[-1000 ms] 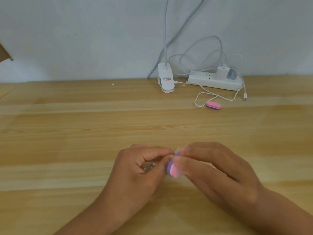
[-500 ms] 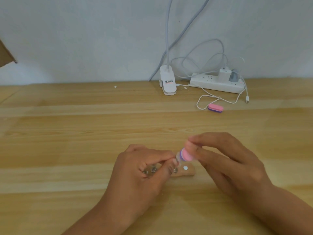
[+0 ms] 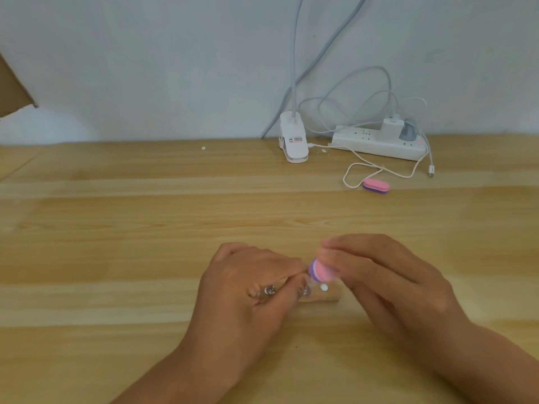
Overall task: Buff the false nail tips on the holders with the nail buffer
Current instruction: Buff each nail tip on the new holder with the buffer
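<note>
Wooden counter carries everything, and the work spot is low centre, near the front edge.

Left hand: fingers and thumb curl round the left end of the holder and clamp it down.
Right hand: pinches the nail buffer between thumb and fingertips.

At the back by the wall are a power strip and a clip lamp, well apart from the work and not part of it.

Holder: a tan block lying flat on the counter. Only its right part shows between the hands.
Nail buffer: pink face, purple edge, held tilted with its lower end on top of the holder, just beside the left thumb.
A second buffer lies far back near a cable loop, with nothing touching it.

Clear glassy bits show between the left fingers. They could be nail tips or their mounts — too blurred to say which. A white dot sits on the holder just right of the buffer's contact point. It may be a bare mounting pad, but I can't confirm that.

Status, my read: mid-task, with the buffer working one tip at the holder's middle. I can't count finished tips — no dust or dulled surface resolves here. Left to do is at least whatever sits under the left fingers, which the buffer can't reach until that grip moves along. If the white dot is an empty pad, that spot needs no buffing. Call it partway, fraction unknown.
</note>
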A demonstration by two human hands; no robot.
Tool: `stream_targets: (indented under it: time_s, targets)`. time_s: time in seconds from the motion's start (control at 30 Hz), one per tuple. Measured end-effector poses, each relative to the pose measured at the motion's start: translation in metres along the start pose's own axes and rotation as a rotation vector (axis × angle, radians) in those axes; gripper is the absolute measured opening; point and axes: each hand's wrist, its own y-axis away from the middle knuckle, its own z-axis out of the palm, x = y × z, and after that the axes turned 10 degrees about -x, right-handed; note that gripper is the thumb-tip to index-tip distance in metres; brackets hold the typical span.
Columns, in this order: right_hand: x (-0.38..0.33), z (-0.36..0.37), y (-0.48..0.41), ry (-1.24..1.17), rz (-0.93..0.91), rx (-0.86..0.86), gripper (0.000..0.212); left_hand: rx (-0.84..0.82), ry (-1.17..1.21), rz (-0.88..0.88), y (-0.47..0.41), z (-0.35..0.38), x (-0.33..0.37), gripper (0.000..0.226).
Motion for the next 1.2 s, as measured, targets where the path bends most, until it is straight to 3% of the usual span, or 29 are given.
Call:
stream_targets:
  time_s: [0.17,0.3,0.4,0.47,0.53,0.6,0.73,1.1,1.2]
  targets:
    - [-0.012,0.007,0.001,-0.018,-0.093,-0.011,0.033,-0.010,0.038,0.020,0.001,0.000,0.000,0.020]
    - [0.001,-0.002,-0.001,-0.005,0.028,0.001,0.023,0.013,0.004,-0.003,0.001,0.001,0.000,0.012]
    - [-0.009,0.002,-0.001,-0.156,0.016,-0.032,0.026,-0.011,0.024,0.023,0.001,0.001,-0.001,0.010]
    - [-0.011,0.002,0.000,-0.084,-0.069,-0.037,0.024,-0.021,0.069,0.042,0.000,0.000,-0.002,0.012]
    - [-0.004,0.000,0.000,-0.015,-0.033,-0.005,0.022,-0.010,0.110,0.028,-0.001,0.000,-0.002,0.009]
    - [-0.002,0.000,-0.002,-0.020,0.000,0.022,0.022,0.017,0.148,0.002,-0.001,0.000,-0.002,0.021]
    - [-0.011,0.003,0.000,-0.054,-0.100,0.020,0.020,0.020,0.229,-0.047,0.001,0.002,-0.004,0.012]
    - [-0.002,-0.001,0.000,-0.053,0.028,0.051,0.025,-0.029,0.467,-0.144,-0.001,-0.001,-0.004,0.019]
    - [-0.015,0.003,0.000,-0.221,0.065,0.020,0.024,-0.039,0.545,-0.175,-0.002,-0.001,-0.003,0.006]
